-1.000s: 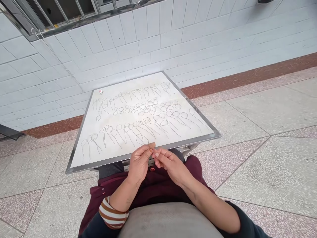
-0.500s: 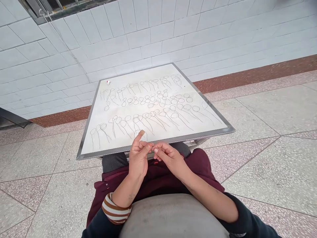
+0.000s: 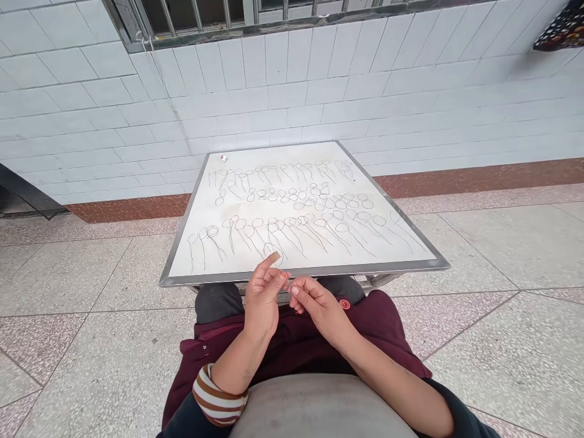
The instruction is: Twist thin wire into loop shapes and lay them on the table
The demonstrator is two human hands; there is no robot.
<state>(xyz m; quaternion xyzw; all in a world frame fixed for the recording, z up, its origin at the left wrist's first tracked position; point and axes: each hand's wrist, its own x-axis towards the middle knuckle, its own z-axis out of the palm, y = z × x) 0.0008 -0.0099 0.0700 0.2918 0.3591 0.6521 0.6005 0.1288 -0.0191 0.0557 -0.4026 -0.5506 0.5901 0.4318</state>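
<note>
My left hand (image 3: 265,298) is above my lap at the table's front edge, thumb and fingers pinched together and one finger raised. My right hand (image 3: 319,307) meets it from the right, its thumb pressed on the bent fingers. Between the fingertips is something too small and thin to name. Just past the raised finger lies a thin dark wire loop (image 3: 268,244). More wire pieces (image 3: 342,227), each a loop with long tails, are spread across the white tabletop (image 3: 255,277). Further back are wire figure-eights (image 3: 272,194) and another row of looped wires (image 3: 298,170).
A tiny red-and-white item (image 3: 223,159) sits at the table's far left corner. The metal table rim (image 3: 319,270) faces me. Behind stand a tiled wall (image 3: 314,103) and a barred window (image 3: 228,15). A patterned dark cloth (image 3: 563,30) shows at upper right.
The view has tilted up and shifted left, showing more of the window and the dark cloth. Both hands keep almost the same pinched pose, fingertips together.
</note>
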